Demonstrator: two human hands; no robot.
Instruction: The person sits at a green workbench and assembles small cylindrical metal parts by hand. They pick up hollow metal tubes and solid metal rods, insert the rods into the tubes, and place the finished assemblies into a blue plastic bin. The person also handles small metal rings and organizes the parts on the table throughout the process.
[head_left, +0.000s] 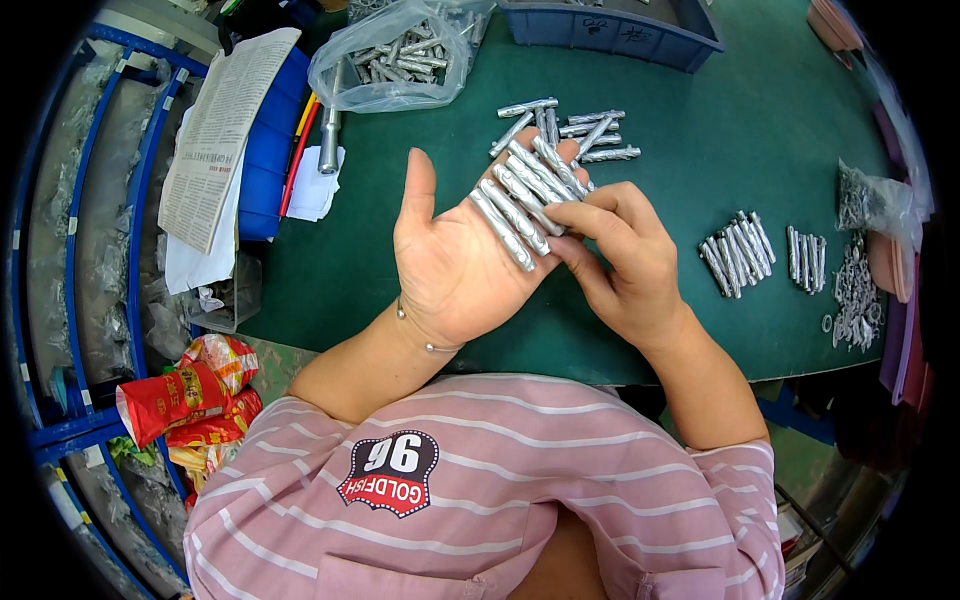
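My left hand point(450, 265) lies palm up with its thumb spread. Across its fingers rests a row of several silver metal sleeves point(510, 222), short cylinders with dented sides, side by side. The fingertips are mostly hidden beneath them. From the right, my right hand point(630, 255) pinches the near end of a sleeve in that row between thumb and fingers. Just beyond the hands, a loose pile of similar sleeves point(600, 130) lies on the green tabletop point(420, 345). Off to the right sit a neat row of sleeves point(738, 254) and a smaller row point(806, 260).
A clear bag of metal sleeves point(400, 70) and a blue-grey bin point(610, 35) stand at the back. Small metal rings and clips point(855, 300) lie at the right edge. To the left are a blue box point(275, 150), a socket-ended metal rod point(329, 145) and blue shelving point(70, 230).
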